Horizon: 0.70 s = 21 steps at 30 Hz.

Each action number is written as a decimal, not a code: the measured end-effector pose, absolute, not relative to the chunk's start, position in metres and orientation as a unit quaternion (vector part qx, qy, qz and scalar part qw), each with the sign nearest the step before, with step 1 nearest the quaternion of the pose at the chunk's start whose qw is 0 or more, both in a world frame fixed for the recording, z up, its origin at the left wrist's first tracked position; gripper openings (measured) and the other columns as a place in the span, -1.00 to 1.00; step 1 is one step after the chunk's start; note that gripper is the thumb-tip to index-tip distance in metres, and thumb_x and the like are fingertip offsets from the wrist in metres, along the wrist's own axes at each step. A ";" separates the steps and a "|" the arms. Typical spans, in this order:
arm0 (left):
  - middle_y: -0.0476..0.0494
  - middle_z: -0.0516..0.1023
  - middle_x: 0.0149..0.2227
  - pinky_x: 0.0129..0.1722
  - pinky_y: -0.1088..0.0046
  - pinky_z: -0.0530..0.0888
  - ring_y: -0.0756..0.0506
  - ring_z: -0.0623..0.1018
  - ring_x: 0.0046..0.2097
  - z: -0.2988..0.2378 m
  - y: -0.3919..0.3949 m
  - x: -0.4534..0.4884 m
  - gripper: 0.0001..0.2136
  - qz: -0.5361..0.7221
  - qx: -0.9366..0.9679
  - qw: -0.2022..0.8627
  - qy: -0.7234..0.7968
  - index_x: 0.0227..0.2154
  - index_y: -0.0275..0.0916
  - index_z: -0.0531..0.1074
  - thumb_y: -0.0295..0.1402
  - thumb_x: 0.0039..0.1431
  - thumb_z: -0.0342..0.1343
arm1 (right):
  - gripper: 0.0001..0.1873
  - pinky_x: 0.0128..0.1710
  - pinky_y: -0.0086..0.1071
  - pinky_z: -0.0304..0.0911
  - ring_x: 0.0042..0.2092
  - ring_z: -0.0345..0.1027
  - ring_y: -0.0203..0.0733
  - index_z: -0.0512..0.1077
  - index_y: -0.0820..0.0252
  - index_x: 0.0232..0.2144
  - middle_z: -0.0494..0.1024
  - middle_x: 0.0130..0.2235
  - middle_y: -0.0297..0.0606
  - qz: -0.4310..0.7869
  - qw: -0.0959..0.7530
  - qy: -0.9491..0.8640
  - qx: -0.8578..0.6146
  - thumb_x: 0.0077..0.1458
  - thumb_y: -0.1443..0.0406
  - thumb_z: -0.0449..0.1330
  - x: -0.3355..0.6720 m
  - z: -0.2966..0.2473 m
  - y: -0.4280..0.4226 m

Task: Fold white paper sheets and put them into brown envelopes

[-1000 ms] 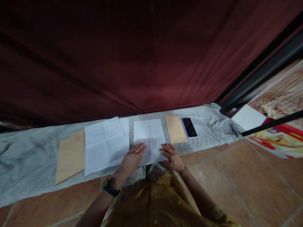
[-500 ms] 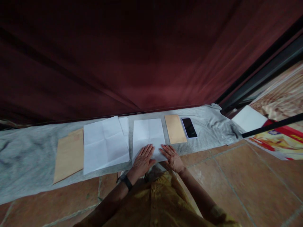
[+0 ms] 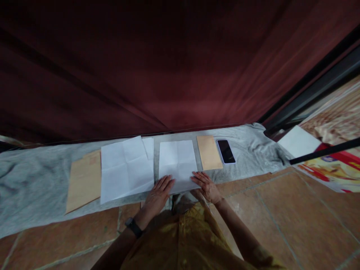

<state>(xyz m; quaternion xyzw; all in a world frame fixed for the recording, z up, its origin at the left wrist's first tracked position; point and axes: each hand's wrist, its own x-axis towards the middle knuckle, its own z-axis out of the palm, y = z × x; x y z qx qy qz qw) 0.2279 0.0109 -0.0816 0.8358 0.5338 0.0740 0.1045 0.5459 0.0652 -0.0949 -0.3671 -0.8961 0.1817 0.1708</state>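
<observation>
The left hand (image 3: 159, 192), fingers nearly together, and right hand (image 3: 208, 187), fingers slightly apart, rest on the creased white paper sheet (image 3: 178, 163) near its near corners, probably steadying it, left of the smaller kraft envelope (image 3: 209, 152).

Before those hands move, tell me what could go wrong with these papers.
The left hand and right hand rest at the near corners of the creased middle sheet, so uneven pressure might skew it. A rightward slip could nudge the brown paper piece into the phone beside it.
</observation>
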 end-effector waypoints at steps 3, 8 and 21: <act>-0.09 0.26 0.38 0.34 0.18 0.31 -0.13 0.26 0.39 -0.076 0.014 0.219 -0.36 0.075 0.833 0.156 0.526 0.32 -0.07 0.25 -0.63 0.18 -0.06 | -0.51 0.37 0.06 0.03 0.37 0.13 -0.04 0.34 0.12 0.27 0.31 0.34 -0.12 0.197 0.191 -0.890 -0.365 0.32 0.28 0.06 0.550 -0.093 0.066; -0.14 0.36 0.33 0.33 0.18 0.33 -0.12 0.37 0.33 -0.066 0.027 0.204 -0.43 0.086 0.801 0.224 0.549 0.20 -0.14 0.41 -0.64 0.14 -0.04 | -0.61 0.31 0.03 0.16 0.25 0.32 -0.06 0.44 0.04 0.18 0.49 0.21 -0.16 0.232 0.219 -0.870 -0.375 0.38 0.23 0.06 0.554 -0.087 0.072; -0.16 0.70 -0.13 -0.05 0.36 0.51 -0.15 0.65 -0.11 -0.038 0.059 0.199 -0.72 0.111 0.699 0.323 0.628 -0.08 -0.14 0.58 -0.20 0.33 0.02 | -0.68 0.04 -0.25 0.34 -0.09 0.51 -0.12 0.61 0.10 -0.25 0.66 -0.18 -0.21 0.312 0.244 -0.785 -0.476 0.36 0.14 0.08 0.547 -0.074 0.087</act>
